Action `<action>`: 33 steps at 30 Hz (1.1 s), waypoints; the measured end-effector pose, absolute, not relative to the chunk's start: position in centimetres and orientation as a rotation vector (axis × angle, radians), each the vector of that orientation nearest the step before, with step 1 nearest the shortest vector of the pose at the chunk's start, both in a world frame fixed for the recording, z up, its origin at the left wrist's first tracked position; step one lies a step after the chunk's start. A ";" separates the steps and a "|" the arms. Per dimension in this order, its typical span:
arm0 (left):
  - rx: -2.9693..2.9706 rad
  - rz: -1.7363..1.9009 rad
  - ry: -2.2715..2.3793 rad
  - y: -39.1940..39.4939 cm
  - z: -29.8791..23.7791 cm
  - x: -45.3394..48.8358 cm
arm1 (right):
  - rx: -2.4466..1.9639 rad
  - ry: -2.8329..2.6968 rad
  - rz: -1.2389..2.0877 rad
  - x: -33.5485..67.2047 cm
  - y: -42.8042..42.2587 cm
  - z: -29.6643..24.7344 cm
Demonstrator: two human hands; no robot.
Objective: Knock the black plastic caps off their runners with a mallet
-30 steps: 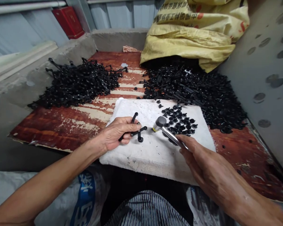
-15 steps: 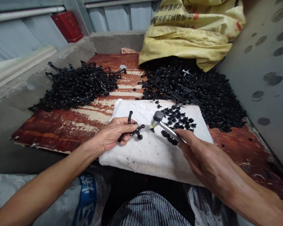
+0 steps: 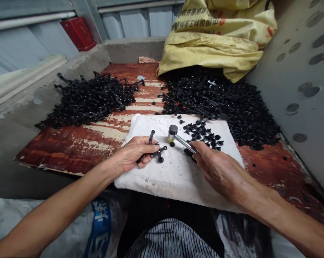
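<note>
My left hand (image 3: 133,154) is closed on a black plastic branched piece (image 3: 154,150), holding it down on a white slab (image 3: 172,175). My right hand (image 3: 218,168) grips a small hammer (image 3: 178,135) by its metal handle; the hammer's head hovers just right of the piece's upper arm. One small black cap (image 3: 172,144) lies loose beside the hammer head. A cluster of several broken-off black caps (image 3: 203,134) lies on the slab's far right part.
A heap of black branched pieces (image 3: 92,98) lies at the left on the red-brown board (image 3: 70,143), and a bigger heap (image 3: 223,102) at the right spills from a yellow sack (image 3: 215,39). Grey walls (image 3: 299,79) close in the right side. A red box (image 3: 78,23) stands far left.
The hammer has moved left and away from me, closer to the held piece. A small cap now lies loose beside the hammer head. My left hand has kept its hold.
</note>
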State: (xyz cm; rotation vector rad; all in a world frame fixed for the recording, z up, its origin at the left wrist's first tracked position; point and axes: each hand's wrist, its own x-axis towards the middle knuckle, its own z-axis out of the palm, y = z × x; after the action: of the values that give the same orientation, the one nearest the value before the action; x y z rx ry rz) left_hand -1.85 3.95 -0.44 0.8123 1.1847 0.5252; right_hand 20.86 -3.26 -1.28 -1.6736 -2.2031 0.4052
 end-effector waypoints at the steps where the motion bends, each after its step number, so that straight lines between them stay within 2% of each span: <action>1: 0.804 0.532 1.184 4.0 -0.4 -1.8 | -1.662 -2.178 0.435 20.9 -3.1 -1.2; 6: 0.808 0.552 1.179 4.4 0.1 -0.7 | -1.611 -1.818 0.690 21.4 -5.1 -0.7; 12: 0.814 0.550 1.194 5.3 0.1 0.5 | -1.616 -1.397 0.966 22.3 -8.8 -2.6; 33: 0.861 0.547 1.237 5.3 -0.1 1.2 | -1.576 -1.178 1.146 22.2 -9.9 -4.1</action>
State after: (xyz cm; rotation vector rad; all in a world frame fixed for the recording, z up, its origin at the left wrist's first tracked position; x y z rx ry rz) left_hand 1.19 5.32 -0.12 0.8607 1.2375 0.5467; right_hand 22.21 -9.92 -4.09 -1.5755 -1.1776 1.1459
